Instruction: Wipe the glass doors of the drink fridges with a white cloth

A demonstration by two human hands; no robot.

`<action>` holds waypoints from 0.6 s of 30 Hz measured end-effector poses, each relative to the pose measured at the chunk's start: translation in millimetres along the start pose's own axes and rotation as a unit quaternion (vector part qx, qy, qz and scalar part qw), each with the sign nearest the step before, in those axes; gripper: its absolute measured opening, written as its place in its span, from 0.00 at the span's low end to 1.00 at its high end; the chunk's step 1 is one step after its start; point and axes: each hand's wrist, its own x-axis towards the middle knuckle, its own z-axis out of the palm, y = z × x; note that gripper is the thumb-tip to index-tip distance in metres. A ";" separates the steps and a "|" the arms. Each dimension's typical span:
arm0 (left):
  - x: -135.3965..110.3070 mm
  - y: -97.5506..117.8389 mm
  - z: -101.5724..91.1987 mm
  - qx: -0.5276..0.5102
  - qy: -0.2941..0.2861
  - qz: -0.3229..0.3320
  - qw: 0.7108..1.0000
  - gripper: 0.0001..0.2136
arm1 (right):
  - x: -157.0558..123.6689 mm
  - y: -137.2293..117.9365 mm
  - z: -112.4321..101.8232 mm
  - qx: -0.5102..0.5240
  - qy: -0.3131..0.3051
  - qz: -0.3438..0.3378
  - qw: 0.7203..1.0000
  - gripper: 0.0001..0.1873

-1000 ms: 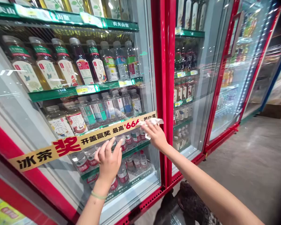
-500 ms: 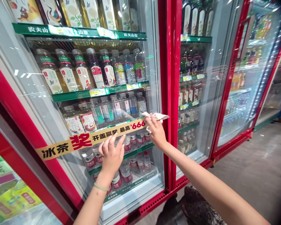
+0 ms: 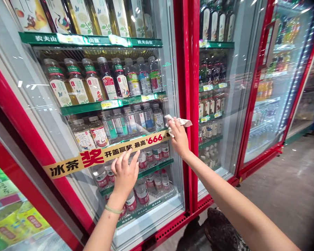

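Note:
My right hand [image 3: 180, 137] is closed on a crumpled white tissue [image 3: 185, 122], held at the right side of the glass door [image 3: 170, 104] beside its red frame. Part of the tissue pokes out past my fingers. Lower and to the left, my left hand [image 3: 125, 172] has its fingers spread at the glass, just under a yellow strip [image 3: 117, 150] with black and red lettering. Nothing is in that hand. The strip runs slantwise across the door, and my right hand is just above its right end. Behind the glass, bottled drinks [image 3: 110, 82] stand in rows.
Green-edged shelves [image 3: 94, 41] with price tags carry the bottles. A red door frame [image 3: 195, 104] divides this cooler from the one on the right. Further right stands a lit cooler [image 3: 267, 104]. Grey floor [image 3: 272, 195] lies below, and yellow packages [image 3: 28, 219] show at lower left.
My right hand has moved slightly up and to the right with the tissue, uncovering more of the strip's right end. My left hand stays in nearly the same place.

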 end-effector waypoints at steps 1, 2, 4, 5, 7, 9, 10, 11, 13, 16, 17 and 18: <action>-0.2 0.0 0.1 0.001 0.000 0.000 1.000 0.26 | 1.0 -0.4 0.2 -0.002 0.021 0.025 0.999 0.40; -0.4 0.1 0.3 0.003 0.000 0.001 1.000 0.26 | 1.7 -1.3 0.7 -0.002 0.020 0.021 1.000 0.40; -0.8 0.1 0.7 0.011 0.003 0.003 1.000 0.26 | 2.4 -3.6 1.7 -0.002 -0.034 -0.058 0.998 0.40; -1.1 0.0 0.9 0.013 0.004 0.003 1.000 0.26 | 3.0 -4.5 2.0 -0.002 -0.063 -0.102 0.993 0.40; -1.7 -0.5 0.9 0.006 0.000 0.001 1.000 0.27 | 5.4 -6.0 2.3 0.000 -0.070 -0.122 0.990 0.40; -2.5 -1.1 0.6 -0.011 -0.008 -0.001 1.000 0.28 | 8.9 -8.9 3.3 0.002 -0.011 -0.042 0.999 0.41; -2.8 -1.3 0.4 -0.017 -0.010 -0.001 1.000 0.29 | 10.5 -11.5 4.1 0.004 0.020 0.002 1.000 0.41; -3.1 -1.4 0.1 -0.020 -0.011 -0.002 1.000 0.29 | 11.8 -14.8 5.0 0.005 0.034 0.023 0.999 0.41; -3.9 -1.5 -0.5 -0.017 -0.010 -0.004 1.000 0.28 | 13.4 -21.8 6.4 0.007 -0.003 -0.032 0.999 0.41; -6.3 -3.1 -1.8 -0.006 -0.008 -0.009 1.000 0.27 | 15.7 -28.2 6.4 0.005 -0.073 -0.157 0.985 0.41; -7.7 -4.3 -2.3 -0.004 -0.007 -0.011 1.000 0.27 | 16.7 -29.2 6.4 0.003 -0.059 -0.141 0.988 0.42; -9.3 -5.8 -2.8 -0.002 -0.005 -0.013 1.000 0.27 | 17.6 -30.1 6.9 0.001 -0.027 -0.097 0.995 0.42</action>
